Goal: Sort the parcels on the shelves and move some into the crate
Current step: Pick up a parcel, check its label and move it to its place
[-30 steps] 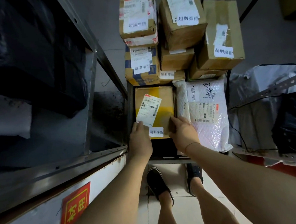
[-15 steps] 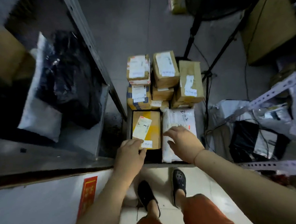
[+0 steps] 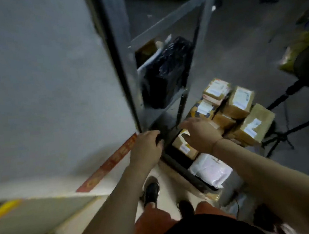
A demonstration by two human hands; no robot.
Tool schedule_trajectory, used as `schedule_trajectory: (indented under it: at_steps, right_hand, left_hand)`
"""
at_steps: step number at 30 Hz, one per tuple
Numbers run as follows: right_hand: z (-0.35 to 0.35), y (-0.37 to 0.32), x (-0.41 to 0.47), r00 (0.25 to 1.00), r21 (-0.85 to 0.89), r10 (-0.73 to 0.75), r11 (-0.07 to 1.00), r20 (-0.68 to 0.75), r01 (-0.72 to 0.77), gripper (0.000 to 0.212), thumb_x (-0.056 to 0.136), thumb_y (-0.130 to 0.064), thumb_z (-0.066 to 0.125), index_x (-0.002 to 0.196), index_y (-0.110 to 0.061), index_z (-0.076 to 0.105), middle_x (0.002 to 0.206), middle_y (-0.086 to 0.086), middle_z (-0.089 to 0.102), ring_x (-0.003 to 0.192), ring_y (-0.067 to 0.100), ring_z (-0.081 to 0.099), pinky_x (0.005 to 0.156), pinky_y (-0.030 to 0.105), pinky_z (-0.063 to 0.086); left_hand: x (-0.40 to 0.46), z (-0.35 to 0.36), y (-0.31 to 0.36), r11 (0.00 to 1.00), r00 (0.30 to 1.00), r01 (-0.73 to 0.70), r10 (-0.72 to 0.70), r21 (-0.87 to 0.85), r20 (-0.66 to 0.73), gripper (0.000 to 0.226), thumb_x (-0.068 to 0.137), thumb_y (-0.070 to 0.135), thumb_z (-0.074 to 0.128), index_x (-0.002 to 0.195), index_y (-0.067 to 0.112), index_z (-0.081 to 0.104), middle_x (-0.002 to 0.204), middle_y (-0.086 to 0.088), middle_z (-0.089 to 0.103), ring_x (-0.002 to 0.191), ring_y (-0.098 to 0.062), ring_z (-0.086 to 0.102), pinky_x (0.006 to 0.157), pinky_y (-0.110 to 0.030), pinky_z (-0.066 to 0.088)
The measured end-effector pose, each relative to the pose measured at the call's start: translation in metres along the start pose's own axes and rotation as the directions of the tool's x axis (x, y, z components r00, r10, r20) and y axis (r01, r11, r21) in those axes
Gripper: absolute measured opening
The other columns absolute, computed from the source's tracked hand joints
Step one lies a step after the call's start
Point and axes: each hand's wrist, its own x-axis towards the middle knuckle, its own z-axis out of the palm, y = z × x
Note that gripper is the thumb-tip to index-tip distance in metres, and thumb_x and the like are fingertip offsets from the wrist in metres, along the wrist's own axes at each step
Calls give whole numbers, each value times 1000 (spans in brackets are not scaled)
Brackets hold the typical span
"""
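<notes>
Both hands have lifted off the yellow labelled cardboard parcel (image 3: 184,145) (view swung left, blurred): left hand (image 3: 147,148) loosely curled, holding nothing; right hand (image 3: 199,134) spread above it.

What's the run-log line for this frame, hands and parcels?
left hand: empty, fingers loosely curled, near shelf post | right hand: fingers spread above yellow box | white mailer: in crate beside it | frame: motion-blurred

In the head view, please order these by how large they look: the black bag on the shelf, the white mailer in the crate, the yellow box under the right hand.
1. Black bag, clearly largest.
2. White mailer.
3. Yellow box, though the right hand covers part of it, so this place is unsure.
</notes>
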Motion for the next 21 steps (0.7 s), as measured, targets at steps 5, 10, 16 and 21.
schedule_trajectory:
  at_steps: [5, 10, 16, 21]
  right_hand:
    - [8, -98, -4, 947, 14, -303, 953, 109, 303, 36, 102, -20, 62, 137, -20, 69, 132, 6, 69, 121, 30, 63, 96, 37, 51]
    - [28, -211, -22, 825, 13, -549, 833, 132, 553, 38, 97, -17, 66, 135, -21, 69, 127, 4, 70, 119, 30, 63, 101, 39, 49]
    - [66, -360, -79, 578, 56, -803, 590, 148, 805, 42, 103, -28, 67, 145, -24, 63, 140, 1, 65, 131, 22, 56, 110, 32, 42]
    - [103, -476, -143, 302, 125, -947, 315, 110, 941, 40, 98, -22, 73, 137, -17, 69, 132, 5, 71, 123, 28, 64, 107, 43, 52]
  left_hand:
    - [-104, -30, -31, 965, 948, 246, -259, -90, -186, 38, 100, 34, 68, 134, 18, 70, 134, -9, 72, 125, -31, 65, 101, -39, 51]
    - [-216, -71, -76, 867, 793, 466, -498, -177, -351, 42, 99, 37, 69, 138, 20, 68, 132, -5, 72, 125, -28, 64, 104, -37, 51]
    - [-371, -118, -124, 725, 539, 620, -671, -299, -510, 47, 105, 40, 62, 149, 24, 60, 149, 2, 63, 138, -24, 54, 115, -35, 41]
    - [-496, -155, -138, 609, 303, 710, -717, -353, -628, 42, 101, 38, 62, 140, 22, 69, 140, 0, 70, 129, -25, 63, 106, -37, 53]
